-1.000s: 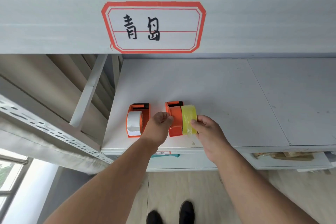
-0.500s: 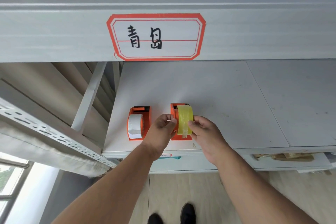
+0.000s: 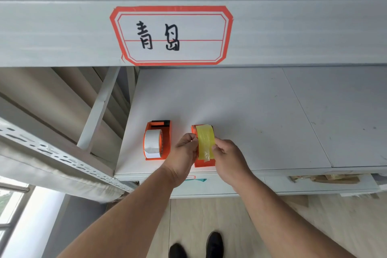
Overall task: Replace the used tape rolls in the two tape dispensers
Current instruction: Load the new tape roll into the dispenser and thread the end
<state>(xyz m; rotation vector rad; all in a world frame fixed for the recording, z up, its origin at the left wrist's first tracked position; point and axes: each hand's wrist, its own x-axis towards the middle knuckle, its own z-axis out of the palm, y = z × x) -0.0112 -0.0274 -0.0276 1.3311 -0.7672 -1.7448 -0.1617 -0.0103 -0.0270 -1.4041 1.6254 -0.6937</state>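
Two orange tape dispensers stand side by side near the front edge of a grey shelf (image 3: pixel 240 111). The left dispenser (image 3: pixel 165 140) holds a white tape roll (image 3: pixel 152 142) and nobody touches it. The right dispenser (image 3: pixel 204 163) carries a yellow tape roll (image 3: pixel 206 139). My left hand (image 3: pixel 184 155) grips the right dispenser's left side. My right hand (image 3: pixel 228 159) pinches the yellow roll from the right, by its loose crinkled end. Both hands hide the dispenser's flanks.
A thick shelf beam with a red-bordered handwritten label (image 3: pixel 171 35) hangs just above and ahead. A perforated metal upright (image 3: pixel 58 155) and a diagonal brace (image 3: pixel 98 109) stand to the left. Cardboard scraps (image 3: pixel 322 178) lie on a lower shelf at right. My shoes (image 3: pixel 196 245) show on the wooden floor.
The yellow roll has gone from beside the right dispenser onto it, now seated squarely in the frame. Both hands followed and stayed on the dispenser and roll. The camera tilted down slightly.
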